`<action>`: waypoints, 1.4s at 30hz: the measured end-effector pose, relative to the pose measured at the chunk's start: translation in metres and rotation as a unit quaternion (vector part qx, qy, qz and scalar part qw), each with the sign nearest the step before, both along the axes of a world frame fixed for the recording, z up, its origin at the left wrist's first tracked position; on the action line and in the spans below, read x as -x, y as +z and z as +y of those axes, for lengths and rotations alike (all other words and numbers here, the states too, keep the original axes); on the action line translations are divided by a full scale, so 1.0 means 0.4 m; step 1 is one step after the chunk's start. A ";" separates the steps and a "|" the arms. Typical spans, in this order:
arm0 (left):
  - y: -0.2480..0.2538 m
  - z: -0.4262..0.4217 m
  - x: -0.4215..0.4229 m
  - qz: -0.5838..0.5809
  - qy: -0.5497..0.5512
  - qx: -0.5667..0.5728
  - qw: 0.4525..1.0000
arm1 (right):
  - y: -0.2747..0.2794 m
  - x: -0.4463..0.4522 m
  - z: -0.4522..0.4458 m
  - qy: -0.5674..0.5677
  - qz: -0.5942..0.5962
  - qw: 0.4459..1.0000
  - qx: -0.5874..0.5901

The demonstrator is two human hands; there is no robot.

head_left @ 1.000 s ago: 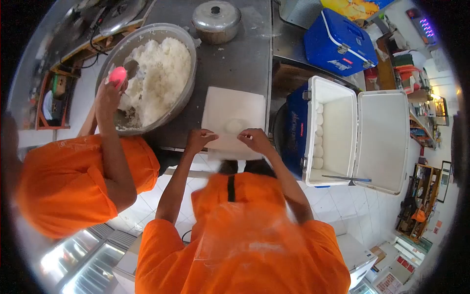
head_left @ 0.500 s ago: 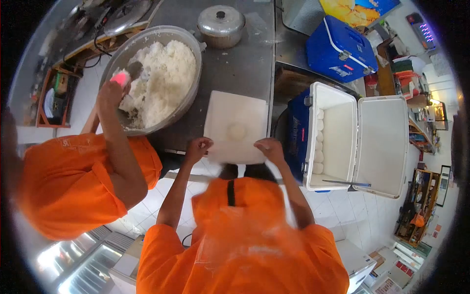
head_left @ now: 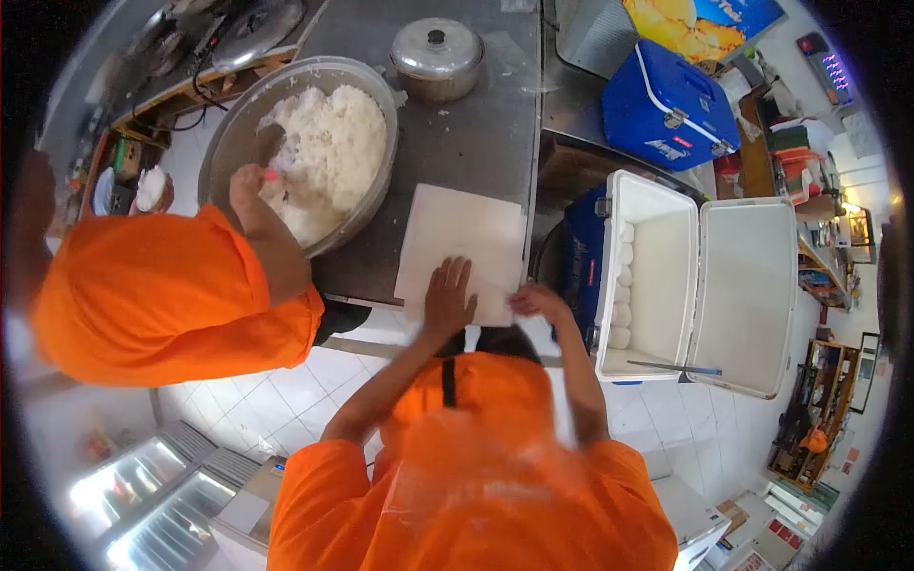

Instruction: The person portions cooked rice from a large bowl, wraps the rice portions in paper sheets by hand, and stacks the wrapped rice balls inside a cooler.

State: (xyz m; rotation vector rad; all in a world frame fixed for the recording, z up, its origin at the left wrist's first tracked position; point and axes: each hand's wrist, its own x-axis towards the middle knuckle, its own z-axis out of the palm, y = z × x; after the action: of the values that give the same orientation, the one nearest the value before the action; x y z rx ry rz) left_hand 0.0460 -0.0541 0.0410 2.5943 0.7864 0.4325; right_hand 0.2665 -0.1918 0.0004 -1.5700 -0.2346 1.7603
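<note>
A square white sheet (head_left: 459, 224), thin like paper or plastic, lies at the front edge of the dark metal table. My left hand (head_left: 449, 297) rests flat on its near half, fingers stretched forward. At the sheet's right near edge, my right hand (head_left: 539, 303) has its fingertips bunched together on the edge. Whatever lies under my left palm is hidden.
Left of me, a co-worker in orange works a pink-handled tool (head_left: 270, 175) in a big basin (head_left: 221, 143) of white rice (head_left: 338, 133). A lidded pot (head_left: 438, 59) stands behind. To my right are an open cooler (head_left: 657, 276) holding white rounds (head_left: 624, 290) and a blue cooler (head_left: 666, 105).
My left hand has left the sheet's near left corner and now presses flat on its middle. The round shape seen through the sheet is covered. The co-worker's other hand now holds a white lump.
</note>
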 end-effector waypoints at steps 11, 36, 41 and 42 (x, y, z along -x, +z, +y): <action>-0.027 0.037 -0.035 0.007 -0.038 -0.016 0.999 | -0.031 -0.184 0.427 0.261 -0.431 0.859 -0.088; -0.106 0.203 -0.026 -0.069 -0.025 0.241 0.968 | -0.073 0.198 0.116 -0.126 -0.339 0.912 -0.192; -0.106 0.338 -0.056 0.036 -0.057 0.131 0.989 | 0.040 0.163 0.163 0.025 -0.525 0.848 -0.070; -0.047 0.326 -0.069 -0.070 -0.100 -0.009 0.993 | 0.079 0.173 0.181 0.026 -0.630 0.771 -0.084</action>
State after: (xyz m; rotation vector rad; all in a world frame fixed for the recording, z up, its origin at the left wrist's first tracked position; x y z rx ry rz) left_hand 0.0735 0.0762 0.0220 2.5935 0.4731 0.5563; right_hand 0.1974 -0.1193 0.0318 -2.3575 -1.0301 0.3933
